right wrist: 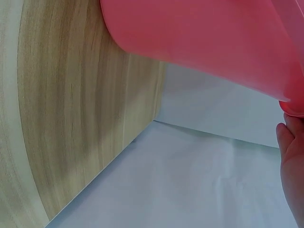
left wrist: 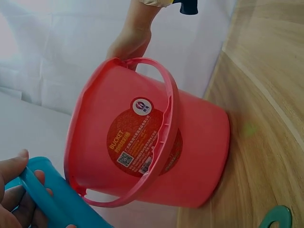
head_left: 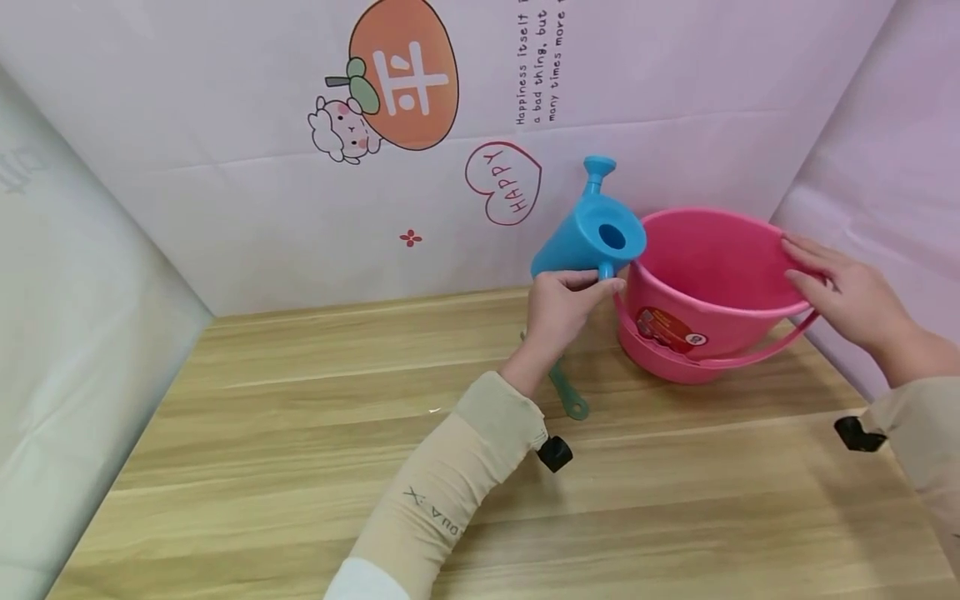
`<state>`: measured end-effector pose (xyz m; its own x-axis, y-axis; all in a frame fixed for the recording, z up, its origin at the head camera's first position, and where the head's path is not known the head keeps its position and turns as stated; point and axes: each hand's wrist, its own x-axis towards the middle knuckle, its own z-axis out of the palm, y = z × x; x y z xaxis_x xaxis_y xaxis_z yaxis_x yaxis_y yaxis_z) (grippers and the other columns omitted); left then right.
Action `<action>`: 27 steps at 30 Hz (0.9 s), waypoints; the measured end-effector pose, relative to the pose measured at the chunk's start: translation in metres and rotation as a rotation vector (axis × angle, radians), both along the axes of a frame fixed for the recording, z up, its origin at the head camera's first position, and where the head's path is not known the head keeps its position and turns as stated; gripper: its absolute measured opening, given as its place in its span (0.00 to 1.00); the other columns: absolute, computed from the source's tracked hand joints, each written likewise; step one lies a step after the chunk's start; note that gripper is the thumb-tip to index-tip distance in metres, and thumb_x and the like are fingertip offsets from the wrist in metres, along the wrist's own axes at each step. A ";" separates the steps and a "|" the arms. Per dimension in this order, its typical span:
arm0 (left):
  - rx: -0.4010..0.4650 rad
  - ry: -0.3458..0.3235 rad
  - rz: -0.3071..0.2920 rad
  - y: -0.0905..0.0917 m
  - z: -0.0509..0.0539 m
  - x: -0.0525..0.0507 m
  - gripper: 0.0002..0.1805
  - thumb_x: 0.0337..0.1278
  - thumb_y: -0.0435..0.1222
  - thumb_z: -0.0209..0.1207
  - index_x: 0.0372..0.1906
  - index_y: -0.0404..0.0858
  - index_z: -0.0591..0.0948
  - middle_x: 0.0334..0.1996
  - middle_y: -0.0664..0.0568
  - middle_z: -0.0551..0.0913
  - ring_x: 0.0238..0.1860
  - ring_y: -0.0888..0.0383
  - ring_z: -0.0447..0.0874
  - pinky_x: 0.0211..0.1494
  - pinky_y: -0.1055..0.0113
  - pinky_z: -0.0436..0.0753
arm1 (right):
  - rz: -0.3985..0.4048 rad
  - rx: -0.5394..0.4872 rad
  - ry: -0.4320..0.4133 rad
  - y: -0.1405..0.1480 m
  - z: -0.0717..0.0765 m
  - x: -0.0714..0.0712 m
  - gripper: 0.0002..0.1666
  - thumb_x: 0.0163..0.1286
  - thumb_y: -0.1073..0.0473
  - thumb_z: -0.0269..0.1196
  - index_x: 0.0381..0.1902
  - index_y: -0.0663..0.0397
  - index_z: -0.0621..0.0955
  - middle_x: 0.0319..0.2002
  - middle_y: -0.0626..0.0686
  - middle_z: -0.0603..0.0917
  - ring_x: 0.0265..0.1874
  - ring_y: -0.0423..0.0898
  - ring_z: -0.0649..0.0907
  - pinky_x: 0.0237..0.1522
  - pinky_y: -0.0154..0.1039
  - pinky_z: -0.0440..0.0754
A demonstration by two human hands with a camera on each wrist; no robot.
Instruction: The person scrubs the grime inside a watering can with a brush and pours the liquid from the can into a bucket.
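A blue watering can [head_left: 585, 236] is held up by my left hand [head_left: 558, 308], its fingers and thumb around the handle. In the left wrist view the left hand [left wrist: 19, 194] grips the same blue handle. Close beside the can stands a pink bucket [head_left: 675, 321], upright on the wooden table. My right hand [head_left: 855, 296] holds the bucket's right rim near the end of its carrying handle, some digits reaching over the inside. The right wrist view shows fingers of the right hand [right wrist: 294, 156] just below the rim. The watering can tilts, spout towards the wall.
A green tool handle [head_left: 570, 396] with a hole at its end lies on the wooden table [head_left: 300, 433], partly hidden under my left arm. A printed white sheet [head_left: 262, 225] hangs behind the table, and plain white sheets [head_left: 862, 167] stand at both sides.
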<state>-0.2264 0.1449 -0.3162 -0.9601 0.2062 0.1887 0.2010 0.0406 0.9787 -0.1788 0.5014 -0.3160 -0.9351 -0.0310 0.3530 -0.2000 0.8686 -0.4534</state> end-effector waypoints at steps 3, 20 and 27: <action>0.009 0.024 0.015 0.003 0.000 -0.001 0.16 0.57 0.43 0.74 0.45 0.38 0.91 0.36 0.54 0.91 0.45 0.65 0.83 0.45 0.71 0.83 | -0.002 -0.004 -0.003 -0.001 0.001 -0.001 0.31 0.80 0.56 0.51 0.73 0.71 0.66 0.75 0.70 0.60 0.75 0.72 0.56 0.73 0.70 0.48; -0.204 0.173 0.008 0.014 0.004 -0.005 0.16 0.60 0.44 0.72 0.49 0.40 0.91 0.29 0.57 0.90 0.31 0.65 0.80 0.30 0.75 0.79 | -0.027 -0.023 0.032 0.000 -0.003 0.001 0.30 0.79 0.58 0.49 0.73 0.69 0.67 0.74 0.70 0.62 0.78 0.59 0.57 0.77 0.52 0.48; -0.386 0.330 0.003 0.016 0.007 -0.004 0.15 0.62 0.45 0.69 0.26 0.39 0.87 0.14 0.55 0.75 0.21 0.64 0.72 0.25 0.77 0.68 | -0.036 -0.044 0.042 -0.002 -0.005 0.001 0.31 0.76 0.61 0.45 0.73 0.68 0.67 0.74 0.68 0.63 0.77 0.44 0.56 0.73 0.34 0.48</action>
